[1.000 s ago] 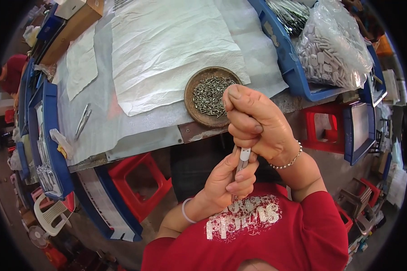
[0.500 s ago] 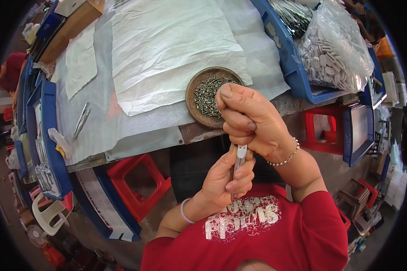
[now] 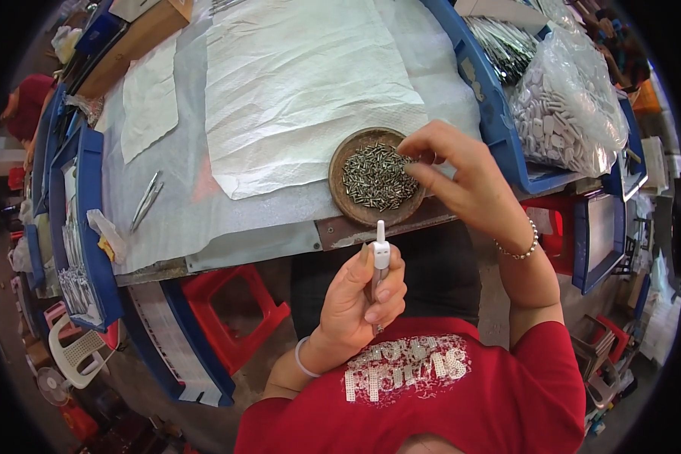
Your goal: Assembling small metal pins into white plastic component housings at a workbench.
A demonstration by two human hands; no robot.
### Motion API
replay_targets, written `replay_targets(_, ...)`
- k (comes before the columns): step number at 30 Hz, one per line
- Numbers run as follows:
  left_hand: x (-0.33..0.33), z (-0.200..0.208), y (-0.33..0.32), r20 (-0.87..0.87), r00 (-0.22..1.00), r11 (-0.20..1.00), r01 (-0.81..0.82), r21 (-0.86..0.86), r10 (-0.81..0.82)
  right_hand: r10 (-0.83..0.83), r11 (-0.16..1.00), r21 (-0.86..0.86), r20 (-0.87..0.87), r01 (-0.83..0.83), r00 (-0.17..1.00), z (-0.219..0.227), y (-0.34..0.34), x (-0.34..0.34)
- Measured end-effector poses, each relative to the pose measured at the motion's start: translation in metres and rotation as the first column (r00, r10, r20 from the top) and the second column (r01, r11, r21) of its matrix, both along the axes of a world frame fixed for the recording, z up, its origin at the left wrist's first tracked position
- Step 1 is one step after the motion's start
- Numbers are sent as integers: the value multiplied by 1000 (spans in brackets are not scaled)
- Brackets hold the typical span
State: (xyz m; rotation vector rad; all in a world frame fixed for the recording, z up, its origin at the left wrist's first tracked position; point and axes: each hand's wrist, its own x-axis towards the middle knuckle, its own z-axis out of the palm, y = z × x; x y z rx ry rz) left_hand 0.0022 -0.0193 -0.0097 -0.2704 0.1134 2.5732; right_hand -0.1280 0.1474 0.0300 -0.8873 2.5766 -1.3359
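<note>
Left hand (image 3: 359,291): closed around the silver shaft of a slim tool (image 3: 382,256), the thumb lying along one side and the fingers wrapped about the other. The tool stands nearly upright in the view, in front of the chest, its white head and narrow white tip projecting above the grip. The tip appears just below the near rim of the bowl (image 3: 338,185); whether the two touch cannot be told.

Right hand (image 3: 465,178): half curled at the right side of the bowl, forefinger and thumb reaching over the pins (image 3: 378,180); whether anything lies between the fingertips cannot be told. The pins, small and metallic, form a heap inside the round brown bowl, which sits near the front edge of the table (image 3: 291,200).

Surroundings: a broad white paper (image 3: 303,91) lies to the left of the bowl and beyond it, with a smaller sheet (image 3: 150,102) farther left. Two slim silver rods (image 3: 147,200) lie close together nearer the left edge. At right, a blue tray (image 3: 499,140) holds a clear bag (image 3: 583,83) of white pieces (image 3: 541,125), with a bundle of thin rods (image 3: 503,47) beyond
</note>
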Motion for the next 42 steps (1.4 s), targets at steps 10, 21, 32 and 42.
replay_targets(10, 0, -2, -1, 7, 1000, 1000, -1, -15, 1, 123, 895, 446, -275, 14, 953, -11, -11, 1)
replay_targets(21, -1, -3, 1, 23, 1000, 1000, 5, 15, -6, 123, 900, 435, -306, 24, 944, -17, -20, -2)
replay_targets(32, -7, -5, 3, 48, 999, 999, 21, 48, -23, -113, 990, 81, -38, 116, 993, -3, -10, -6)
replay_targets(42, -5, 1, 4, 176, 984, 997, -27, 79, 12, -59, 953, -281, 201, 115, 978, 15, -2, 6)
